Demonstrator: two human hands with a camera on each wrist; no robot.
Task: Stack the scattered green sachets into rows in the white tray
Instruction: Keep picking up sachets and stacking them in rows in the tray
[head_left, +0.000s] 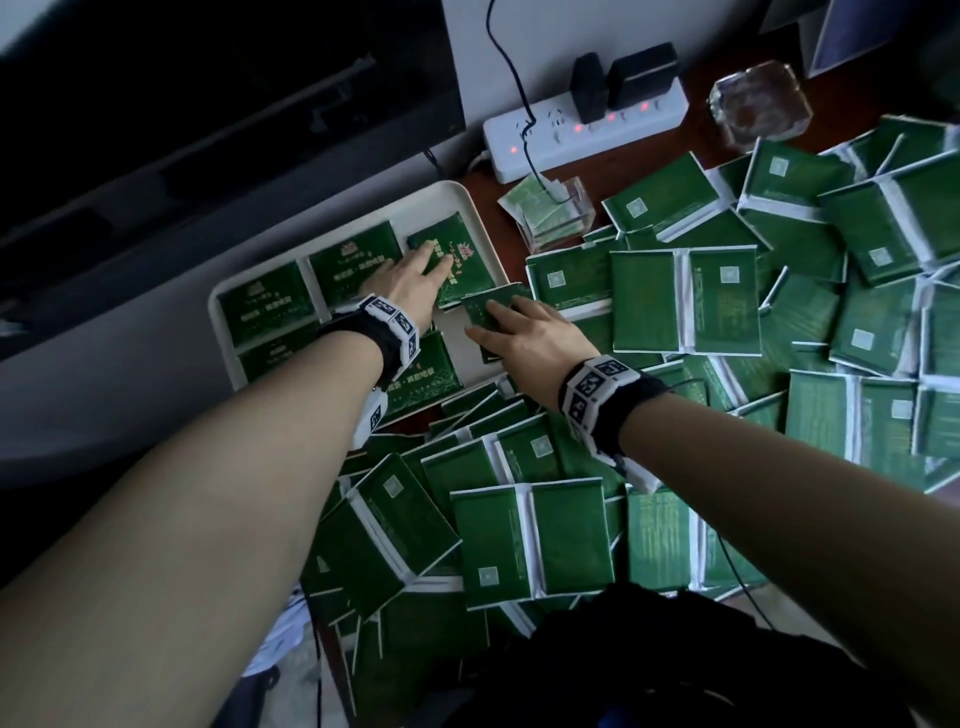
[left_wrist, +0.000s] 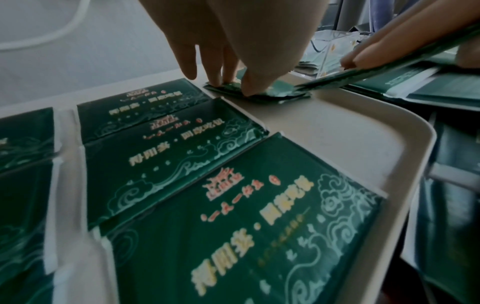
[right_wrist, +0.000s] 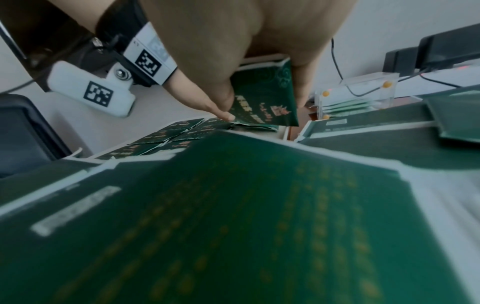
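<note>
At the far left a dark flat screen (head_left: 218, 104) leans over the pale surface. Next to it sits the shallow white plastic tray with rounded corners (head_left: 470, 200), already lined with green foil sachets printed with gold and red lettering (head_left: 266, 310), laid face up in rows of two tiers. The left hand (head_left: 408, 283) reaches over the tray with its fingers straight and spread — the fingertips (left_wrist: 217, 80) press flat on the far right sachet in the tray (head_left: 457, 260), gripping nothing.

Just right of it, at the tray's right rim, the right hand (head_left: 530, 338) holds a single green sachet (head_left: 485, 309); the right wrist view shows the thumb (right_wrist: 226, 98) under the printed face and the other fingers on the back, so the grip is a narrow pinch on that sachet (right_wrist: 265, 102). It hangs tilted above the bare right part of the tray, apart from the floor.

Further right, a small clear acrylic holder with pale green packets (head_left: 553, 213) stands near the tray's far corner, and behind it lies a white power strip with red lights and two black adapters (head_left: 587, 124). The rest of the brown table — near and right — is buried under a loose heap of scattered green sachets with white seams (head_left: 685, 301), mostly back side up. A clear glass ashtray (head_left: 761, 101) sits at the far right.
</note>
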